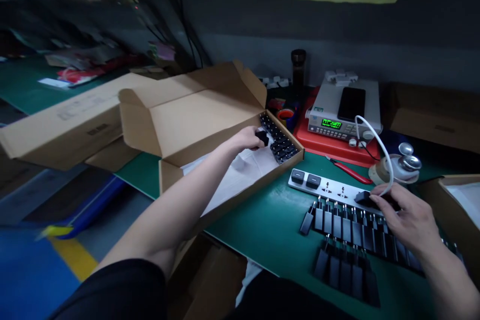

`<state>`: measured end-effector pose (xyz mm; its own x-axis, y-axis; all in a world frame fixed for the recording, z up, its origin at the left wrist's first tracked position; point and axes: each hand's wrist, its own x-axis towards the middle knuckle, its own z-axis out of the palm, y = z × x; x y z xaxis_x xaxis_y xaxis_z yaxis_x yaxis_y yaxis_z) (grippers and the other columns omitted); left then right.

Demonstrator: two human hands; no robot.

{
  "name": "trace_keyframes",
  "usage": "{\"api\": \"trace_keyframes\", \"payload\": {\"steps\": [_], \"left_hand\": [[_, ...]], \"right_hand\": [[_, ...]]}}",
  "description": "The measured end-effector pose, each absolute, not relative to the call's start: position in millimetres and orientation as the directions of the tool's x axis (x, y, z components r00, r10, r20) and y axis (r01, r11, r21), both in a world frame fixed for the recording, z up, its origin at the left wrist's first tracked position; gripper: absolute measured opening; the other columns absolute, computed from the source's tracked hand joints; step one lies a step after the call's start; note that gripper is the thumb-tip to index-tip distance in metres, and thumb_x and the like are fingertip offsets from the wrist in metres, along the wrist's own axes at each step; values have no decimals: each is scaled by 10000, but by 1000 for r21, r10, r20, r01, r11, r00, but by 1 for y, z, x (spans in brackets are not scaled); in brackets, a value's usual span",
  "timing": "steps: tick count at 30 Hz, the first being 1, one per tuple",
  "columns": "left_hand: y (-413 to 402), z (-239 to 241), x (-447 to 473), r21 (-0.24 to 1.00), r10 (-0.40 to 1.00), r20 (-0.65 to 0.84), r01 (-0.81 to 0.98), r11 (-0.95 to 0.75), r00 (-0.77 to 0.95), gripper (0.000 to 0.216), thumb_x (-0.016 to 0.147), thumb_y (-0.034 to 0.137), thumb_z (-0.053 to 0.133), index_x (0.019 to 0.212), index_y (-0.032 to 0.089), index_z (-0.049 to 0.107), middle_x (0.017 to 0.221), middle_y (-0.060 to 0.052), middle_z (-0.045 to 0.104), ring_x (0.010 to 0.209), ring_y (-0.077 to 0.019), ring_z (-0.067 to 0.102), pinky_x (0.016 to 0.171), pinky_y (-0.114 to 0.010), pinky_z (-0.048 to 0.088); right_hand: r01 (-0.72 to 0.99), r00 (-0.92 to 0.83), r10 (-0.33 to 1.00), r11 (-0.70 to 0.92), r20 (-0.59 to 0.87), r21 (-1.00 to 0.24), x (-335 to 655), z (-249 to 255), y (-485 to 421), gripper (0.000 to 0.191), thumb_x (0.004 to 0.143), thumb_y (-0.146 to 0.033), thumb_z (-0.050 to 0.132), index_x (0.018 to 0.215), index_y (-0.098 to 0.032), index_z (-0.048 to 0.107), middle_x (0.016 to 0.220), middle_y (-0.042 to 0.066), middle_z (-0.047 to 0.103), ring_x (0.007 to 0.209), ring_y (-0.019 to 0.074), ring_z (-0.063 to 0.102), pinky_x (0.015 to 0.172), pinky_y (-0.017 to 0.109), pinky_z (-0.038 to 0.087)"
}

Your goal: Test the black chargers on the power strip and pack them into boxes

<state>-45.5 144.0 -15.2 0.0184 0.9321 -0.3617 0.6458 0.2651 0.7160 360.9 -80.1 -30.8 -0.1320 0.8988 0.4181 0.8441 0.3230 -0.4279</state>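
Note:
My left hand [249,138] reaches into an open cardboard box [240,199], its fingers closed on a black power adapter [263,137]. Rows of black adapters [279,140] with metal pins stand along the box's right side, beside white lining paper [240,165]. My right hand [410,215] is closed at a white power strip [347,192], where a white cable [382,147] meets a black adapter [363,197]. Its fingertips pinch around this joint; their exact grip is partly hidden. Two more adapters [313,181] sit in the strip's left sockets. In front lie several black adapters [337,225] in rows.
A grey meter [343,110] with a green display and a black phone [351,103] on top stands on a red tray [337,147]. Red-handled pliers [350,172] and a metal-topped dispenser [408,165] are near. Another box [459,210] is at right; a long carton [75,115] at left.

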Motion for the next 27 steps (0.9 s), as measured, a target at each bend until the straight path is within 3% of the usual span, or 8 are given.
{"api": "trace_keyframes", "payload": {"steps": [4, 10, 14, 18, 24, 27], "left_hand": [[154, -24, -41, 741, 885, -436, 623, 251, 162, 349, 502, 55, 757, 826, 152, 671, 708, -30, 678, 742, -228, 674, 697, -341, 566], [150, -24, -50, 771, 888, -404, 605, 201, 220, 273, 544, 96, 735, 807, 165, 705, 733, -28, 704, 808, -227, 675, 760, -323, 561], [144, -44, -43, 771, 927, -333, 617, 161, 174, 462, 580, 64, 693, 1035, 143, 699, 833, -52, 730, 853, -232, 694, 800, -332, 561], [136, -58, -33, 733, 953, -275, 669, 123, 126, 691, 643, 39, 634, 1327, 105, 560, 943, -86, 747, 914, -235, 710, 832, -336, 561], [127, -38, -39, 589, 979, -175, 808, 18, 107, 805, 675, 48, 646, 1452, 156, 468, 1358, -163, 642, 1212, -319, 619, 1051, -419, 465], [122, -31, -40, 511, 985, -140, 859, -11, 96, 851, 711, 39, 578, 1528, 152, 369, 1398, -198, 607, 1205, -341, 615, 1064, -483, 440]], "right_hand": [[847, -142, 899, 327, 415, -419, 361, -31, -80, 131, 982, -367, 595, 1004, -258, 665, 987, 25, 723, 897, 219, 706, 726, 338, 554], [839, -160, 897, 344, 412, -423, 360, -28, -79, 111, 981, -350, 599, 984, -255, 658, 965, 23, 721, 867, 208, 706, 724, 327, 553], [835, -145, 895, 340, 422, -432, 360, -28, -79, 130, 976, -357, 599, 984, -249, 671, 953, 34, 724, 859, 218, 710, 708, 328, 560], [825, -151, 890, 353, 430, -440, 359, -27, -79, 115, 971, -337, 605, 962, -244, 673, 942, 31, 723, 860, 214, 712, 709, 322, 561], [814, -158, 885, 368, 438, -450, 356, -24, -81, 86, 981, -292, 599, 941, -234, 649, 934, 20, 715, 850, 193, 701, 737, 310, 553], [804, -168, 886, 378, 433, -460, 355, -22, -81, 75, 987, -272, 591, 956, -229, 644, 933, 22, 711, 851, 188, 695, 742, 307, 549]]}}
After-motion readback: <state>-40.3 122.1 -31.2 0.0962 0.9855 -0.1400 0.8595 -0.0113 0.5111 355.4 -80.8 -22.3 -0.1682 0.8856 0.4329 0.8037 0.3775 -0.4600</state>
